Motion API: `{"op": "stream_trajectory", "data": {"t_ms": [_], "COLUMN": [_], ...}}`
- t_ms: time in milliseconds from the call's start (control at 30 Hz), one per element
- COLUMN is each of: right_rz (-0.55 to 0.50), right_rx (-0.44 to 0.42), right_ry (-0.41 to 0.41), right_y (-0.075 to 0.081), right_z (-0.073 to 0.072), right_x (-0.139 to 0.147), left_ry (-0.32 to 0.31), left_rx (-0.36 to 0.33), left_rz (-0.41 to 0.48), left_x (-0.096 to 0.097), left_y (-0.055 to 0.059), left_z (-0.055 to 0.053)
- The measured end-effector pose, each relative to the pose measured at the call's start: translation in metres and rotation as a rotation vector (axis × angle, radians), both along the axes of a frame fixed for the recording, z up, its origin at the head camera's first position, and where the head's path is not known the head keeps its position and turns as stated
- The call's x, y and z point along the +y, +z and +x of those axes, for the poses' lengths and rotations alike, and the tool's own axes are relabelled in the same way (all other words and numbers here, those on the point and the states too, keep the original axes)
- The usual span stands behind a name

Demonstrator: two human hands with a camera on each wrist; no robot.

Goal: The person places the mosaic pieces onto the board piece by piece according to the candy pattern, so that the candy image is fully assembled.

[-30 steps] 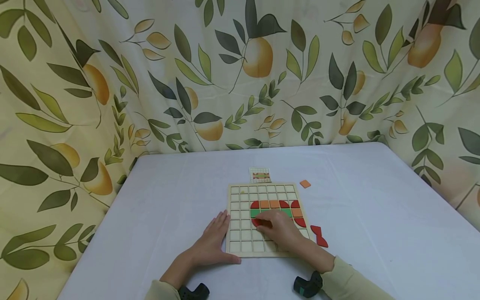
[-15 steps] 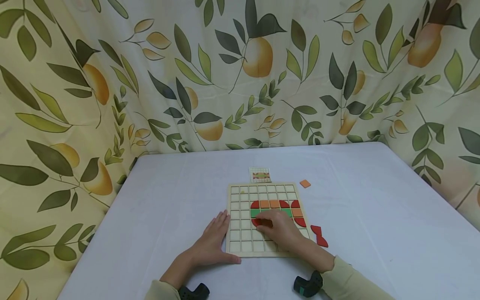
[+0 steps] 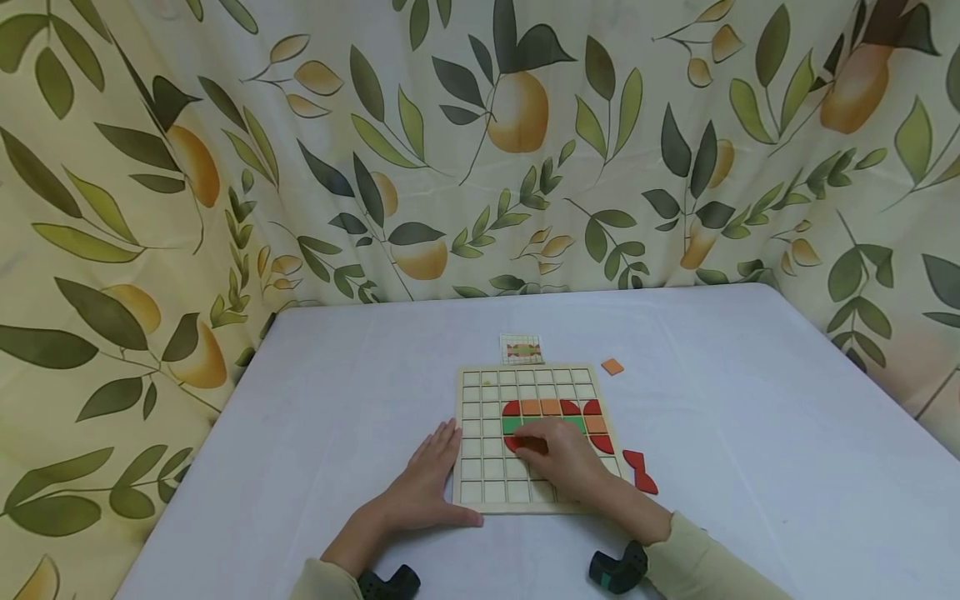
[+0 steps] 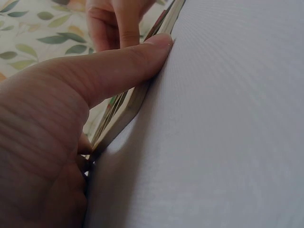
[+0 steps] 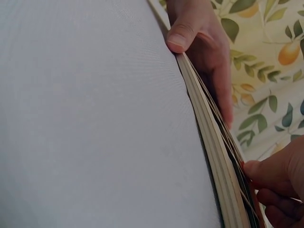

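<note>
A pale wooden grid board [image 3: 480, 471] lies on the white-covered table. Its cells hold red rounded tiles, orange square tiles [image 3: 531, 407] and green tiles [image 3: 511, 425]. My left hand [image 3: 423, 483] rests along the board's left side, fingers extended and thumb at the front corner; the left wrist view shows that thumb [image 4: 128, 64] lying against the edge. Over the middle of the grid, my right hand [image 3: 566, 458] has curled fingers, with thumb and index finger pinching a red rounded tile [image 3: 511, 444] at the pattern's lower left. The palm hides neighbouring cells.
Two loose red tiles [image 3: 633, 460] lie right of the board, by the right forearm. An orange square tile [image 3: 612, 367] sits beyond the far right corner. A small printed pattern card [image 3: 522, 340] touches the far edge. Patterned fabric [image 3: 480, 208] hangs behind the table.
</note>
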State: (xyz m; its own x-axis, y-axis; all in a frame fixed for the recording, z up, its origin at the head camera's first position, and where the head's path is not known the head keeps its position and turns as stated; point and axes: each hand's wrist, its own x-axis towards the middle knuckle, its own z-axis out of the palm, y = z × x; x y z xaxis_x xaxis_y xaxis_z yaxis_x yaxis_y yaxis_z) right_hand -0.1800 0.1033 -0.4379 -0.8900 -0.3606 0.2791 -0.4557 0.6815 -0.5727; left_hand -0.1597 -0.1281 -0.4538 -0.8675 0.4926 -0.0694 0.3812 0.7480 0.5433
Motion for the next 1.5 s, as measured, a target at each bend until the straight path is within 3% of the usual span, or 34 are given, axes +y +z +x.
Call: {"op": "stream_trajectory", "data": {"t_ms": [300,633,1033,1500], "right_rz": [-0.004,-0.045,-0.036,-0.020], "right_rx": [0.004,-0.142,-0.036,-0.016], "right_ry": [0.007,-0.041,-0.040,-0.189], "right_y": [0.001,0.009,0.007,0.010], "right_z": [0.000,0.007,0.017,0.028], "right_x": [0.000,0.017,0.051,0.093], "left_ry": [0.002,0.005,0.010,0.009], "left_rx": [0.003,0.004,0.007,0.006], "left_rz": [-0.002,0.003,-0.005,-0.021], "left_x": [0.000,0.003,0.002,0.002], "left_y": [0.001,0.002,0.003,0.001], "left_z": [0.000,0.000,-0.001,0.000]}}
